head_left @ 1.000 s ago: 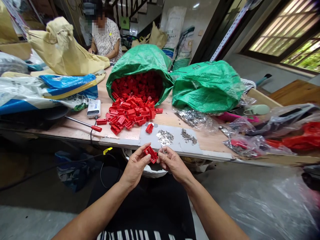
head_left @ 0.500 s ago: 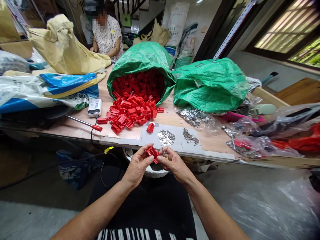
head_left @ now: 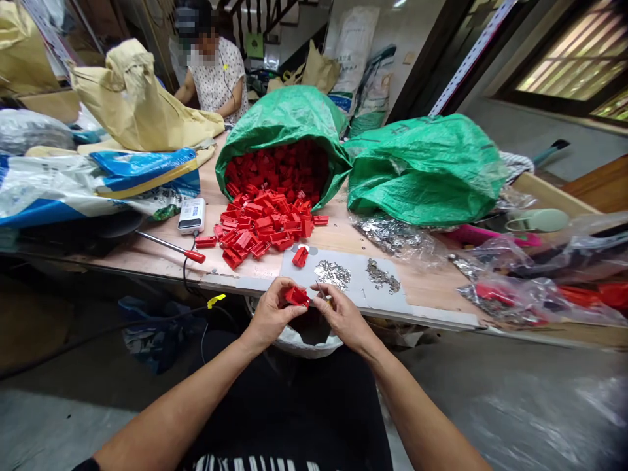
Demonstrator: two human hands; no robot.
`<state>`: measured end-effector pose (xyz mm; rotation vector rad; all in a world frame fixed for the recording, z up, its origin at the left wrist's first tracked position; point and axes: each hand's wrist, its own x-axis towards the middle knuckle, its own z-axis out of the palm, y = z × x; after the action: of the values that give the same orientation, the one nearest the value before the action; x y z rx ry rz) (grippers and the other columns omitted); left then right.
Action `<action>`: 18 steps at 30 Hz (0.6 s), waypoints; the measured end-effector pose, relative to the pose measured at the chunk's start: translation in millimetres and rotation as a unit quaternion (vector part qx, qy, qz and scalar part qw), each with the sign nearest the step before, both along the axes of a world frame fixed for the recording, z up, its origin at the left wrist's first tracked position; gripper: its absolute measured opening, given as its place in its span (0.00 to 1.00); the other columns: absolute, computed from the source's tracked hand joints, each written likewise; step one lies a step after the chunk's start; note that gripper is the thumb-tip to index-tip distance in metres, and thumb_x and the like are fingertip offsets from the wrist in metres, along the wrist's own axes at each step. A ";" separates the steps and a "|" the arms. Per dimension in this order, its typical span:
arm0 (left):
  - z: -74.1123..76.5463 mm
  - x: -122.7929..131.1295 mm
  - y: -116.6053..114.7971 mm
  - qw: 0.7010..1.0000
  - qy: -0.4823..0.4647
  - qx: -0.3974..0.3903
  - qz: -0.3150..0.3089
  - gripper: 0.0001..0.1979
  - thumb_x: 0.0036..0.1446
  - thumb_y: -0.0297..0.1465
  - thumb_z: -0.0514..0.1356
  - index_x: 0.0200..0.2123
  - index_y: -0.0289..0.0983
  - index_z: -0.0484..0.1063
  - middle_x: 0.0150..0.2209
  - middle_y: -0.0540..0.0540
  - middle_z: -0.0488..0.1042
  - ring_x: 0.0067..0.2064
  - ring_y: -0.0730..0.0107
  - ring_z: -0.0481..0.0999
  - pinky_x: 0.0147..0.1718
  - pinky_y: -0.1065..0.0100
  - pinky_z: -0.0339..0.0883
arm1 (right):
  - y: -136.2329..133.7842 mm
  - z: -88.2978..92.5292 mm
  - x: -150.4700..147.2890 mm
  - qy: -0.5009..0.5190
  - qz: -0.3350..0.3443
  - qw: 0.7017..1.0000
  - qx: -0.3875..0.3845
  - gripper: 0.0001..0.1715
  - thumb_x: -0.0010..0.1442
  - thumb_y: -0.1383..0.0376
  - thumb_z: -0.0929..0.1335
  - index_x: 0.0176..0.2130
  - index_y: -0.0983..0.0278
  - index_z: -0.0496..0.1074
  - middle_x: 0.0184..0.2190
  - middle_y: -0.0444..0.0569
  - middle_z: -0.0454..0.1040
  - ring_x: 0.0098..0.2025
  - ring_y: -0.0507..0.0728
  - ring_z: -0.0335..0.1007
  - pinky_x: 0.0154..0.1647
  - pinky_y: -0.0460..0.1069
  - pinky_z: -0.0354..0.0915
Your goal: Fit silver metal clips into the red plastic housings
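Observation:
My left hand is closed around a small hollow red plastic housing, gripping it between thumb and fingers. Beside it, my right hand pinches a slim pointed metal tool; a bit of yellow shows among the fingers, and most of the tool is hidden. Both hands hover at the table's front edge, over a white bucket. Just beyond them, a grey mat carries a single red housing, a pile of shiny small metal pieces and a duller metal pile.
A green sack spills many red housings onto the table. A second green sack lies to the right. A red-handled rod and white power bank are left. Another person sits across.
The red housing has turned in my left hand, its hollow side now showing. My right fingertips have drawn slightly away from it. The whole view has shifted a little.

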<state>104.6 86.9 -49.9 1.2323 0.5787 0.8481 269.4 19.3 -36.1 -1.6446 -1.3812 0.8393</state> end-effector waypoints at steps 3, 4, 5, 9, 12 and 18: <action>-5.9 -0.3 20.0 0.987 0.103 0.115 0.035 0.17 0.48 0.27 0.66 0.42 0.38 0.66 0.40 0.48 0.75 0.39 0.71 0.75 0.45 0.67 0.67 | 6.1 2.0 5.1 -0.129 -0.009 0.991 0.028 0.18 0.64 0.62 0.60 0.49 0.63 0.70 0.37 0.51 0.67 0.41 0.56 0.65 0.44 0.51 0.62; -7.9 -0.2 25.8 0.978 0.136 0.152 0.038 0.17 0.48 0.27 0.65 0.43 0.38 0.68 0.40 0.48 0.75 0.40 0.70 0.75 0.46 0.67 0.67 | 8.0 2.7 5.6 -0.151 -0.004 0.988 0.027 0.18 0.63 0.63 0.60 0.49 0.63 0.71 0.36 0.51 0.68 0.40 0.56 0.66 0.44 0.51 0.62; -9.7 0.1 30.8 0.968 0.164 0.185 0.039 0.18 0.49 0.27 0.65 0.44 0.38 0.69 0.41 0.48 0.75 0.41 0.70 0.75 0.46 0.67 0.66 | 9.6 3.3 5.5 -0.166 0.002 0.986 0.021 0.17 0.63 0.64 0.61 0.49 0.62 0.71 0.35 0.50 0.69 0.39 0.56 0.66 0.42 0.50 0.62; -15.0 2.9 43.0 0.938 0.225 0.264 0.031 0.23 0.49 0.25 0.64 0.51 0.40 0.70 0.47 0.47 0.75 0.48 0.66 0.74 0.50 0.65 0.65 | 14.8 3.7 2.9 -0.185 0.021 0.983 -0.005 0.13 0.60 0.66 0.64 0.44 0.62 0.72 0.33 0.46 0.74 0.34 0.54 0.68 0.38 0.48 0.61; -16.7 4.4 45.9 0.927 0.236 0.290 0.017 0.25 0.50 0.25 0.64 0.53 0.41 0.69 0.47 0.46 0.76 0.49 0.65 0.74 0.50 0.65 0.65 | 17.8 1.1 2.9 -0.189 0.035 0.981 -0.001 0.09 0.59 0.67 0.65 0.40 0.62 0.73 0.34 0.46 0.75 0.34 0.53 0.69 0.37 0.47 0.61; -17.5 4.2 47.5 0.920 0.242 0.307 0.007 0.25 0.51 0.26 0.65 0.54 0.40 0.69 0.45 0.45 0.76 0.47 0.66 0.75 0.49 0.67 0.66 | 21.9 -5.1 8.6 -0.181 0.060 0.981 0.021 0.09 0.60 0.68 0.65 0.40 0.63 0.74 0.35 0.47 0.75 0.37 0.53 0.70 0.38 0.47 0.62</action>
<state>108.7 134.4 -67.4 2.0486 0.7435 0.7577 278.0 41.2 -41.2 -1.7538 -1.7507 0.5889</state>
